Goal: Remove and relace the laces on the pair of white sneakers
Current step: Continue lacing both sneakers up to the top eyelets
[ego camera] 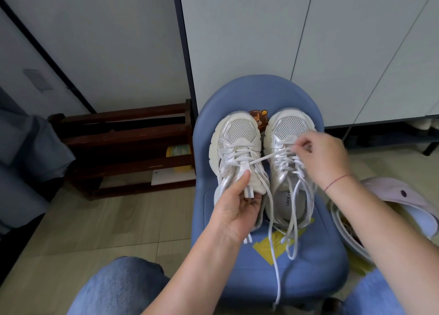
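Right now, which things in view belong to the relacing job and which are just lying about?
Job: left sneaker, gripped by the left hand; right sneaker; laces, pinched by the right hand.
Lying about: blue chair under the shoes, yellow tape, wooden rack, pink cap.

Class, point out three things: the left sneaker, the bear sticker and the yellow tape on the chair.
left sneaker (238, 129), head view, mesh toe panel
bear sticker (258, 119), head view, the bear's face
yellow tape (262, 245), head view, its left strip

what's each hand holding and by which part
Left hand grips the tongue of the left sneaker; right hand pinches a taut lace strand over the right sneaker.
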Motion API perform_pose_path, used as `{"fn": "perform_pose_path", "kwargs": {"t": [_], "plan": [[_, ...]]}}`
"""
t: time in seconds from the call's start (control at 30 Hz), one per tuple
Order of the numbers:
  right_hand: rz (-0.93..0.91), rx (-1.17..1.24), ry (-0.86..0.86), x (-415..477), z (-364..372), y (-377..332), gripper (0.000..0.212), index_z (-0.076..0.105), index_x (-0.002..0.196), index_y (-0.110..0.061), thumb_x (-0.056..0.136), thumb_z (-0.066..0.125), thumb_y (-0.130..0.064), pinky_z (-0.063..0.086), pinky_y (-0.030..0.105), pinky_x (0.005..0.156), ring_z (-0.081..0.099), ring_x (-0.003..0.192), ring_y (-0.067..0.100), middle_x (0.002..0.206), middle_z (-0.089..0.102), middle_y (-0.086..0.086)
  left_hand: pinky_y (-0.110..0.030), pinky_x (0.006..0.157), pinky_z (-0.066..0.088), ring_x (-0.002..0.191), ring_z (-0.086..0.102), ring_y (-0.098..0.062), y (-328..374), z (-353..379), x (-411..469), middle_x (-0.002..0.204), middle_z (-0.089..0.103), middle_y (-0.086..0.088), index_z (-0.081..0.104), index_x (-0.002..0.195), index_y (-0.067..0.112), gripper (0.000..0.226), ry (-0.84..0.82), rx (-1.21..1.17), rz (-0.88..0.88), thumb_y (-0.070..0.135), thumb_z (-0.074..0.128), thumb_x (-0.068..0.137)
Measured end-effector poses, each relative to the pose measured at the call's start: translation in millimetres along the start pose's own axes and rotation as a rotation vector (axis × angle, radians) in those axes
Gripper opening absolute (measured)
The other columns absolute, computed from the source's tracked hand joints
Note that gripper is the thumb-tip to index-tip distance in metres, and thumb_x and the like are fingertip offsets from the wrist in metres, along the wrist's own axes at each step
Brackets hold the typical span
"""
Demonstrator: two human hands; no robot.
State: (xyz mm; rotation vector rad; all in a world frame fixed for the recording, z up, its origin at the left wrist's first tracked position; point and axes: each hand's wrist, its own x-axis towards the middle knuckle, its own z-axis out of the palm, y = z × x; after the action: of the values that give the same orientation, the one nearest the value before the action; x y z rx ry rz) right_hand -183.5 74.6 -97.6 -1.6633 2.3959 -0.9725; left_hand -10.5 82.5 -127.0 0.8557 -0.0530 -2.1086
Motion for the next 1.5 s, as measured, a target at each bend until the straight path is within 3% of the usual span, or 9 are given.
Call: {"fn": "perform_pose_path", "kwargs": {"t": [0.13, 0.3, 0.53, 0.77, 0.97, 1.07, 1.3, 1.43, 1.5], "plan": [[0.065, -0.101, 0.078, 5, -8, 12, 0.008, 0.069, 0.087, -0.011, 0.089, 0.061, -0.012, 0.046, 0.032, 0.074, 0.057, 0.083, 0.025, 0.101, 0.064, 0.008, -0.023, 0.065, 0.058, 0.064, 0.072, -0.015, -1, 0, 0, 0.079, 0.075, -0.008, 0.069, 0.093, 0.004, 0.006, 0.015, -0.002, -0.008, 0.004, 0.064, 0.090], [-0.252, 0.086, -0.204, -19, 11, -23, 0.027, 0.064, 0.118, -0.018, 0.091, 0.060, -0.022, 0.039, 0.017, 0.084, 0.053, 0.093, 0.004, 0.114, 0.060, -0.009, -0.023, 0.066, 0.059, 0.066, 0.073, -0.016, -2, 2, -1, 0.082, 0.075, -0.010, 0.069, 0.094, 0.003, 0.009, -0.022, 0.012, 0.002, 0.004, 0.060, 0.093], [-0.244, 0.105, -0.191, -16, 18, -21, 0.009, 0.066, 0.077, -0.016, 0.083, 0.070, -0.020, 0.032, 0.008, 0.056, 0.046, 0.060, -0.001, 0.070, 0.053, -0.014, -0.022, 0.065, 0.058, 0.065, 0.073, -0.015, -1, 3, -2, 0.081, 0.075, -0.010, 0.069, 0.093, 0.002, 0.011, -0.025, 0.024, -0.015, 0.005, 0.059, 0.094], [0.093, 0.024, 0.001, 3, -12, 15, 0.015, 0.063, 0.070, -0.016, 0.082, 0.072, -0.018, 0.034, 0.023, 0.062, 0.055, 0.070, 0.014, 0.070, 0.059, -0.006, -0.024, 0.076, 0.055, 0.068, 0.071, -0.017, -1, 4, -1, 0.079, 0.074, -0.010, 0.068, 0.091, 0.002, 0.004, 0.048, -0.007, -0.032, 0.001, 0.065, 0.089], [-0.018, 0.013, -0.053, -6, -4, 2, 0.006, 0.066, 0.093, -0.017, 0.087, 0.066, -0.017, 0.036, 0.022, 0.075, 0.054, 0.085, 0.015, 0.101, 0.052, -0.004, -0.022, 0.065, 0.058, 0.063, 0.071, -0.015, -2, 4, -1, 0.078, 0.074, -0.009, 0.068, 0.091, 0.003, 0.004, 0.036, 0.020, -0.028, 0.002, 0.065, 0.089], [-0.069, 0.048, -0.038, -17, -4, -11, 0.004, 0.065, 0.087, -0.018, 0.087, 0.065, -0.022, 0.037, 0.022, 0.063, 0.054, 0.074, 0.012, 0.094, 0.057, -0.007, -0.022, 0.063, 0.058, 0.062, 0.072, -0.016, -1, 3, -1, 0.077, 0.074, -0.010, 0.068, 0.090, 0.002, 0.005, 0.029, 0.039, -0.016, 0.001, 0.063, 0.090], [0.015, -0.025, -0.512, -53, -5, -28, 0.034, 0.066, 0.064, -0.018, 0.086, 0.062, -0.044, 0.048, 0.027, 0.061, 0.056, 0.054, 0.008, 0.058, 0.066, 0.000, -0.022, 0.073, 0.052, 0.066, 0.067, -0.016, 1, 1, 2, 0.078, 0.070, -0.009, 0.068, 0.086, 0.002, 0.011, 0.029, 0.173, -0.060, 0.011, 0.063, 0.091], [0.051, 0.052, -0.623, -59, 8, -25, 0.038, 0.059, 0.055, -0.014, 0.087, 0.063, -0.034, 0.036, 0.016, 0.048, 0.048, 0.039, 0.001, 0.048, 0.063, -0.005, -0.024, 0.076, 0.050, 0.070, 0.058, -0.016, -2, -3, 3, 0.079, 0.063, -0.009, 0.066, 0.089, 0.003, 0.015, 0.085, 0.358, -0.050, 0.018, 0.065, 0.091], [0.140, 0.307, -0.662, -61, 8, -25, 0.032, 0.057, 0.060, -0.010, 0.089, 0.062, -0.022, 0.033, 0.014, 0.041, 0.043, 0.035, 0.004, 0.048, 0.060, -0.002, -0.026, 0.078, 0.051, 0.073, 0.059, -0.017, -3, -6, 0, 0.081, 0.061, -0.008, 0.065, 0.090, 0.006, 0.021, 0.059, 0.535, -0.058, 0.026, 0.063, 0.093]]}}
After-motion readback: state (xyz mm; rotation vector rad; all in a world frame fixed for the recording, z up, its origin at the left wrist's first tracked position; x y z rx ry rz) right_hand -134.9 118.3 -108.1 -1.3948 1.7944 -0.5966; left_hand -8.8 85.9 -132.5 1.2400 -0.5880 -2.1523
